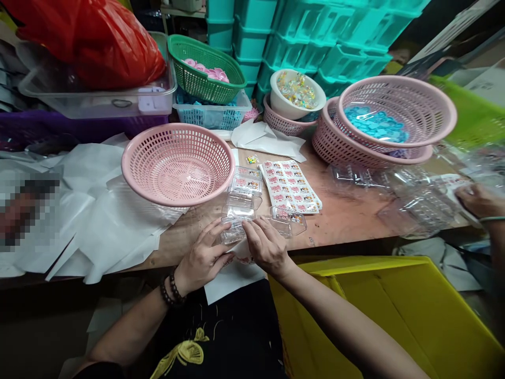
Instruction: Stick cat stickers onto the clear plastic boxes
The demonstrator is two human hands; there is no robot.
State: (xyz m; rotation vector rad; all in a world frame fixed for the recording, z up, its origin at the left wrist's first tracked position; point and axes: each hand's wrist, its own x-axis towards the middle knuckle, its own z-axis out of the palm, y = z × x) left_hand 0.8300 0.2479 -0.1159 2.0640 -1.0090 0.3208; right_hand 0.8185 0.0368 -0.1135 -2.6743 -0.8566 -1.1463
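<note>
At the table's front edge, my left hand [207, 255] curls its fingers around the near end of a clear plastic box [232, 231]. My right hand [266, 245] has its fingers pinched together over that box's right side; whatever is between the fingertips is hidden. Below both hands a white sticker sheet [232, 281] hangs over my lap, a bit of pink print showing under the right hand. More clear boxes with cat stickers lie just beyond [246, 181] and to the right [290, 221]. Behind them rests a stack of printed sticker sheets [292, 187].
A pink basket [130, 168] stands at left on white backing paper [98, 231]. Further back are stacked pink baskets [445, 118], a white bowl [276, 87] and teal bins [292, 31]. Another person's hand [479, 200] is at right. A yellow box [374, 305] stands below the edge.
</note>
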